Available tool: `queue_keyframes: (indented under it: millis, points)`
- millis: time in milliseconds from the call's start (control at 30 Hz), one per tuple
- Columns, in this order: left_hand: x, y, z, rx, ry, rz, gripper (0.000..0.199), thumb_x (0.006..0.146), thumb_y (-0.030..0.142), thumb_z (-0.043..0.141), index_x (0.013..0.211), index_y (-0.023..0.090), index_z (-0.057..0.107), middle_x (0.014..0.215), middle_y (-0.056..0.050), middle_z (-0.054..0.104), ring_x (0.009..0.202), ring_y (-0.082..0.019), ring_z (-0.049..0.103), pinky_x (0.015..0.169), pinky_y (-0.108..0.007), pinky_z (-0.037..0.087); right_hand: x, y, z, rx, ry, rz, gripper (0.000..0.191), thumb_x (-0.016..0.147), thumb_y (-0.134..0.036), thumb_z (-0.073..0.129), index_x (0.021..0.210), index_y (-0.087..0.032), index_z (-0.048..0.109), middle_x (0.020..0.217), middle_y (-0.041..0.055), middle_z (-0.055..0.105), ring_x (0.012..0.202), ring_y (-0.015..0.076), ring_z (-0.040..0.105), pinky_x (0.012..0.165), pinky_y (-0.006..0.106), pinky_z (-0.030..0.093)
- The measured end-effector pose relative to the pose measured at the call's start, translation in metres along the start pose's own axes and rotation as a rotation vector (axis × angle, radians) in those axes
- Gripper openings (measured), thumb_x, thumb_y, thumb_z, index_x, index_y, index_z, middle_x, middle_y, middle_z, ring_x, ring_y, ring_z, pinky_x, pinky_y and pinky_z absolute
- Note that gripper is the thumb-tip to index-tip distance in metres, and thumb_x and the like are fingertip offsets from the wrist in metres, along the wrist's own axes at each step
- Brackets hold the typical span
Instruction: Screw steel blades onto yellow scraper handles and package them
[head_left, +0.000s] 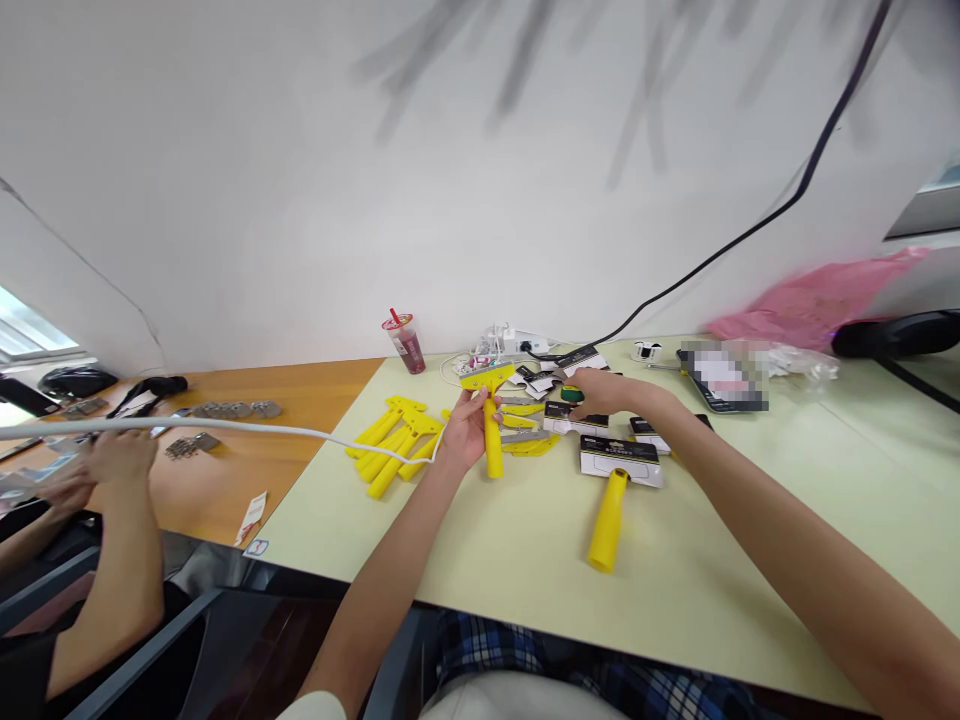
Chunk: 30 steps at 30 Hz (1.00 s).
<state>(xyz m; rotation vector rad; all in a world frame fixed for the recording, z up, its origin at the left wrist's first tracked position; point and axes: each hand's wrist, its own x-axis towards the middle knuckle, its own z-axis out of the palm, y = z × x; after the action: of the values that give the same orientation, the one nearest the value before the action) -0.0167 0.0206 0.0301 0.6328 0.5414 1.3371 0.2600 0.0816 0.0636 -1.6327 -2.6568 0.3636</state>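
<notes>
The yellow scraper (493, 437) is a bright, T-shaped piece with a smooth rounded handle and a wide flat head; a grey strip runs along the top edge of the head, and small round fasteners show on its face. It is raised over the near part of the pale table (480, 545), head up and handle pointing down toward the person

The left hand (466, 430) comes in from the lower left, forearm slanting up, palm partly turned upward. Its fingers are closed around the upper handle, just under the head. The right arm reaches in from the lower right, and the right hand (598, 390) is held palm down with its fingers bent at a green handle (571, 394); how far they are open, and whether they grip it, cannot be told

Several yellow scraper bodies (396, 445) lie in a loose pile to the left of the left hand, with flat yellow-and-grey pieces (529, 440) to its right. A packaged scraper (607, 520) with a black-and-white card over its head lies nearer the person. A cup with a red straw (406, 345) stands by the wall, and a co-worker's hands (120, 458) are at the orange table (300, 405) on the left
</notes>
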Motion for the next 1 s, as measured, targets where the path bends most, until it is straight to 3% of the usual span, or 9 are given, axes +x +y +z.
queue_keyframes:
  millis: [100,367,467,567,733,867,1000]
  points:
    - [-0.001,0.000,0.001,0.014,-0.001,0.013,0.035,0.090,0.016,0.084,0.121,0.025,0.072,0.129,-0.006,0.075,0.085,-0.011,0.069,0.064,-0.020,0.049,-0.003,-0.007,-0.005,0.000,0.011,-0.019,0.028,0.087,-0.039,0.082,0.104,-0.018,0.077,0.114,0.0151,0.080,0.104,0.0341,0.076,0.083,0.036,0.054]
    - [0.004,0.003,0.000,-0.023,0.083,0.081,0.014,0.096,0.019,0.081,0.104,0.021,0.069,0.128,-0.005,0.076,0.089,-0.010,0.071,0.067,-0.020,0.052,-0.019,-0.019,-0.026,0.036,0.110,-0.063,0.026,0.101,-0.036,0.064,0.121,-0.021,0.073,0.126,0.0134,0.080,0.109,0.0319,0.075,0.085,0.035,0.052]
    - [0.005,0.005,-0.001,-0.080,0.094,0.107,0.009,0.103,0.017,0.073,0.111,0.020,0.072,0.132,-0.007,0.076,0.094,-0.011,0.073,0.073,-0.020,0.056,-0.027,-0.028,-0.032,0.037,0.102,-0.078,0.033,0.102,-0.037,0.062,0.130,-0.021,0.071,0.128,0.0159,0.079,0.112,0.0346,0.075,0.085,0.037,0.052]
    - [0.006,0.009,-0.001,-0.143,0.057,0.135,0.025,0.111,0.016,0.060,0.132,0.019,0.072,0.142,-0.012,0.074,0.101,-0.012,0.075,0.083,-0.021,0.061,-0.035,-0.044,-0.035,0.038,0.066,-0.105,0.034,0.101,-0.036,0.064,0.131,-0.021,0.070,0.126,0.0157,0.080,0.106,0.0341,0.077,0.080,0.036,0.051]
    - [0.011,0.018,-0.005,-0.262,0.116,0.169,0.047,0.113,0.011,0.051,0.157,0.025,0.057,0.147,-0.014,0.072,0.114,-0.015,0.078,0.100,-0.026,0.062,-0.049,-0.076,-0.038,0.174,-0.151,-0.209,0.018,0.099,-0.031,0.064,0.115,-0.026,0.070,0.094,0.0047,0.082,0.083,0.0275,0.079,0.072,0.033,0.047]
    - [0.014,0.020,-0.009,-0.296,0.161,0.222,0.054,0.111,0.007,0.052,0.159,0.031,0.052,0.154,-0.011,0.069,0.126,-0.017,0.077,0.112,-0.033,0.061,-0.059,-0.097,-0.039,0.220,-0.286,-0.274,0.006,0.096,-0.028,0.064,0.102,-0.026,0.066,0.082,0.0012,0.082,0.086,0.0271,0.076,0.069,0.032,0.043]
    - [0.013,0.015,-0.008,-0.215,0.137,0.253,0.057,0.107,0.004,0.060,0.155,0.034,0.053,0.154,-0.008,0.069,0.131,-0.018,0.075,0.118,-0.041,0.059,-0.061,-0.109,-0.038,0.243,-0.234,-0.341,0.011,0.098,-0.030,0.063,0.107,-0.027,0.068,0.085,0.0007,0.083,0.088,0.0263,0.073,0.072,0.031,0.044]
